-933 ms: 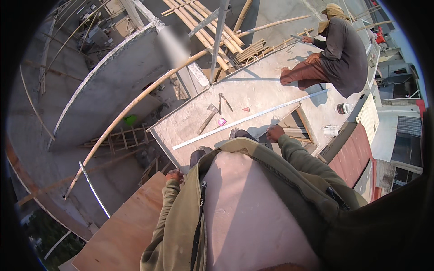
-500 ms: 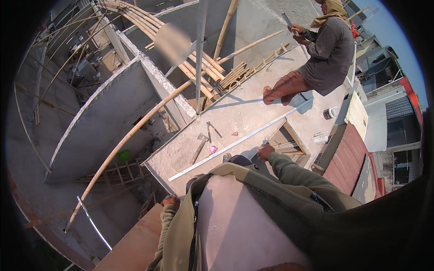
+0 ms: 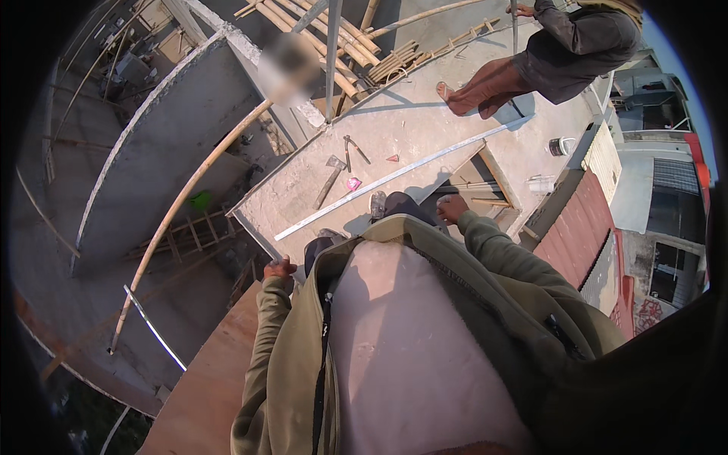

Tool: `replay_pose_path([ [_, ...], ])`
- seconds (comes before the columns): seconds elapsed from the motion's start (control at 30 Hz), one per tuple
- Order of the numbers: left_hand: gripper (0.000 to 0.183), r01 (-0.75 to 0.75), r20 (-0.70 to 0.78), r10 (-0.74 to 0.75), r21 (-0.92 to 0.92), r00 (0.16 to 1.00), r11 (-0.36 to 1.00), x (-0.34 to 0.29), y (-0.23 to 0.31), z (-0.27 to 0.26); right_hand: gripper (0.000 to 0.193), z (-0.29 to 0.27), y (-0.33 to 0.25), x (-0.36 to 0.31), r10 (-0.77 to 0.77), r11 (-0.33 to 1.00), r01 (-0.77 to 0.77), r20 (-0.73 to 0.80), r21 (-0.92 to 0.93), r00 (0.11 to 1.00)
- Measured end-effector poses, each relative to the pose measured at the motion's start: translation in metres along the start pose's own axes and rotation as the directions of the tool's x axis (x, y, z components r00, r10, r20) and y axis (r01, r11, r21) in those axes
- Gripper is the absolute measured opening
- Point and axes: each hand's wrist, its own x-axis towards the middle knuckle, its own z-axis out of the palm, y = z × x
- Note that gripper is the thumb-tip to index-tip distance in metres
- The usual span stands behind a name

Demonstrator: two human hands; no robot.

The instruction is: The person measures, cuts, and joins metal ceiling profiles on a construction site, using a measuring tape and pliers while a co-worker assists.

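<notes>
My left hand (image 3: 280, 268) hangs beside the plywood sheet (image 3: 208, 379), loosely curled, with nothing visible in it. At the edge of a framed opening, my right hand (image 3: 452, 209) is held low, its fingers bent but apart and seemingly bare. In front of my shoes, a long straight metal bar (image 3: 402, 177) lies slantwise across the concrete slab (image 3: 280, 201). Beyond the bar lie a hatchet (image 3: 329, 182), a pair of long-handled pincers (image 3: 354, 154) and a small pink object (image 3: 353, 184). A small reddish triangular piece (image 3: 393, 158) rests farther right.
A co-worker (image 3: 565, 57) stands at the far right, one hand on an upright bar. Bamboo poles (image 3: 341, 38) lie beyond a vertical metal post (image 3: 332, 68). The slab drops off at left into a walled space. A white bucket (image 3: 561, 146) stands near the right edge.
My view has tipped downward, and my right hand has lifted slightly from the opening's edge. My left hand has risen from beside the plywood. The co-worker now holds the bar upright.
</notes>
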Motion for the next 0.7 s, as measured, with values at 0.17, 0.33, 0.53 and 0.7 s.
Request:
replay_pose_path([
  [0.17, 0.031, 0.478, 0.129, -0.471, -0.425, 0.873, 0.769, -0.018, 0.031, 0.007, 0.024, -0.004, 0.027, 0.006, -0.044, 0.990, 0.057, 0.108, -0.127, 0.993],
  [0.33, 0.027, 0.635, 0.252, -0.726, -0.705, 0.639, 0.315, -0.037, 0.049, 0.034, 0.027, -0.031, 0.004, 0.053, -0.122, 0.968, 0.163, 0.208, -0.193, 0.971],
  [0.53, 0.039, 0.705, 0.381, -0.789, -0.703, 0.481, 0.090, -0.035, 0.124, 0.104, 0.029, -0.103, -0.042, 0.117, 0.186, 0.953, -0.222, 0.183, 0.205, 0.965],
  [0.7, 0.049, 0.727, 0.243, -0.702, -0.411, 0.669, 0.550, 0.001, 0.221, 0.140, 0.019, -0.145, -0.059, 0.153, 0.184, 0.978, -0.199, 0.179, 0.069, 0.966],
])
